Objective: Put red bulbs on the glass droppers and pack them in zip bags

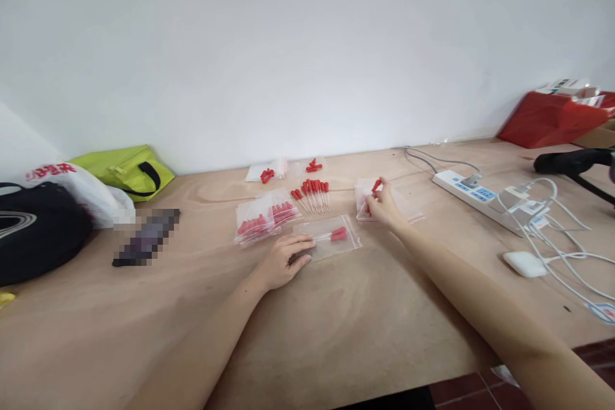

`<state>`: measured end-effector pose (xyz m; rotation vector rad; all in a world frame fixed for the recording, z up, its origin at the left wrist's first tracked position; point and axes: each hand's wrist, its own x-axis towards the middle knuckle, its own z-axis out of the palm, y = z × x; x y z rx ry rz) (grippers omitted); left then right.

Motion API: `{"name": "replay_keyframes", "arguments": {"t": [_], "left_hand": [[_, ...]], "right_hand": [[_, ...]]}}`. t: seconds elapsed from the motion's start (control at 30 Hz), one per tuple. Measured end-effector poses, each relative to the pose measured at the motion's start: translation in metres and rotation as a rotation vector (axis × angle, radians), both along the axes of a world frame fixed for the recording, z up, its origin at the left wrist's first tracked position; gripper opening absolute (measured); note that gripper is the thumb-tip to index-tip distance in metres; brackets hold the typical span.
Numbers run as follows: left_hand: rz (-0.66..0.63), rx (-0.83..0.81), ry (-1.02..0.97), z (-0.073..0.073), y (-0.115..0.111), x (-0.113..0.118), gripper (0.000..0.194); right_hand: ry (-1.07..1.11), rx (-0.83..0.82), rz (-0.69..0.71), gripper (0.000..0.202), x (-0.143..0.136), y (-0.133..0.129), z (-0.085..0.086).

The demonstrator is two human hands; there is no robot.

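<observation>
A clear zip bag (319,229) holding droppers with red bulbs (339,234) lies flat in front of me. My left hand (286,261) rests at the bag's left end, its curved fingers and thumb gripping that edge. Over on the right, my right hand (384,205) pinches a dropper by its red bulb (377,184) above a few clear bags (408,210). The dropper's stem cannot be made out. Between my hands and the wall, several loose red-bulbed droppers (314,192) lie fanned out. Filled bags of droppers (254,225) overlap beside them on the left.
Two bags with red bulbs (267,175) sit near the wall. Left are a phone-like dark object (148,240), a black bag (43,230), a white plastic bag (81,195) and a green bag (120,170). Right are a power strip (473,192), cables, a white case (525,264) and a red bag (552,116).
</observation>
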<state>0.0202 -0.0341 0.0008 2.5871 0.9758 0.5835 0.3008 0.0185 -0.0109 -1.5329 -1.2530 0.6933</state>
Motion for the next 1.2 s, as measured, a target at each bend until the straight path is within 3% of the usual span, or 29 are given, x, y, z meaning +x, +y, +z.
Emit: {"name": "replay_keyframes", "arguments": {"t": [0.17,0.5,0.8,1.03,1.2], "left_hand": [[0.007,0.006,-0.012,0.000,0.000,0.001,0.027],[-0.006,0.001,0.000,-0.001,0.001,0.000,0.027],[0.019,-0.020,0.078,0.000,0.001,0.002,0.029],[0.012,-0.013,0.090,-0.001,0.000,0.000,0.029],[0.012,-0.022,0.089,-0.001,0.000,0.001,0.029]], "right_hand": [[0.258,0.151,-0.118,0.068,-0.004,-0.018,-0.019],[0.434,0.130,-0.073,0.060,-0.030,-0.027,-0.014],[0.525,0.087,0.024,0.033,-0.042,-0.032,-0.018],[0.087,0.029,0.158,0.029,-0.034,-0.034,-0.028],[-0.319,0.174,0.201,0.023,-0.031,-0.037,-0.023]]}}
